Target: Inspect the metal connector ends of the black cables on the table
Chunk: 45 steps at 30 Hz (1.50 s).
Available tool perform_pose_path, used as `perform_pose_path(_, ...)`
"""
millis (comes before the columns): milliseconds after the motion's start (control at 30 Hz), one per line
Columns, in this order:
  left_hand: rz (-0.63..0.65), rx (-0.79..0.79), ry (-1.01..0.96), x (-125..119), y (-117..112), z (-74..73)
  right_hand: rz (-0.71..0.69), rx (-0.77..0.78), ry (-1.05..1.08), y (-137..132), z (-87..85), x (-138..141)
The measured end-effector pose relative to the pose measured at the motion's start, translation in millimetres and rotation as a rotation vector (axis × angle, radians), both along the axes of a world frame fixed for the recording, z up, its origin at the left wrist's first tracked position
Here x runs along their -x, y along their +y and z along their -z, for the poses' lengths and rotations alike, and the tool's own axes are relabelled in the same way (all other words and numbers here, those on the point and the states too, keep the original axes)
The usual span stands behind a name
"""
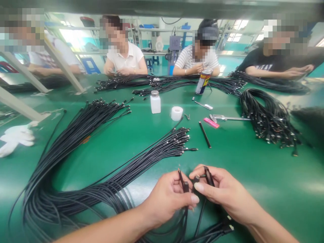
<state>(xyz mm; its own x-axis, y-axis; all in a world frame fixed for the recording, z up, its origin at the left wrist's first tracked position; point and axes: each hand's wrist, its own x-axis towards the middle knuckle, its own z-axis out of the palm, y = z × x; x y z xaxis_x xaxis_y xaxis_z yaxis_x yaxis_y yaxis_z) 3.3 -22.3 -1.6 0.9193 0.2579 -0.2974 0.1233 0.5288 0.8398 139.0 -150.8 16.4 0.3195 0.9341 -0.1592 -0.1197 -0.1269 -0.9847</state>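
While both bare hands meet low at the near edge of the smooth green table [253, 175], the left hand [167, 197] pinches one thin black plug-tipped cable [186, 185] between thumb and curled fingers, plug upward, and the right hand [227, 194] pinches a second thin black plug-tipped cable [208, 176] likewise, thumb pressed flat across it; the two plugs stand just beside each other (whether they touch cannot be told). Both cables trail down between the wrists into a loose heap of like cables [215, 229]. Beyond the hands lies a fanned sheaf of black cables [164, 145], plugs pointing right, with a larger black sheaf [83, 128] to its left and a coiled dark cable bundle [268, 118] at right. Between these stand a small white plastic bottle with a metal cap [155, 102] and a white tape roll [176, 113], near a slim black rod [205, 134], a flat pink tool [211, 123] and a blue-and-yellow spray can [203, 82]. A white cloth glove [16, 138] lies far left. Four other people sit along the far side, hands on cables of their own. Each held cable looks light, limp and smooth-sheathed, liable to slip through a loose grip; only the plug is rigid, so the surest hold is probably on the sheath just behind it.
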Motion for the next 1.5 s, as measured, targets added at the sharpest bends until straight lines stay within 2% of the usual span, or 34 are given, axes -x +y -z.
perform_pose_path(267,0.038,-0.014,-0.035,2,10,-5.7,0.154,0.079,0.065,5,1.3,0)
perform_pose_path(433,0.077,-0.012,-0.042,2,13,-8.0,0.167,0.093,0.05,6,-1.2,2)
perform_pose_path(767,0.026,-0.062,0.017,2,12,-7.5,0.095,0.108,0.069,5,-8.0,-1)
perform_pose_path(933,-0.058,-0.077,0.033,2,10,-5.5,0.04,0.119,0.034,5,-8.6,1)
perform_pose_path(1100,-0.087,-0.116,0.085,3,7,-3.4,0.024,0.146,-0.006,4,-7.6,2)
perform_pose_path(1367,-0.048,-0.024,-0.003,1,5,-4.0,-0.039,0.193,-0.055,3,-8.3,1)
perform_pose_path(1500,-0.07,-0.006,0.008,1,6,-5.0,-0.033,0.19,-0.046,3,-5.5,0)
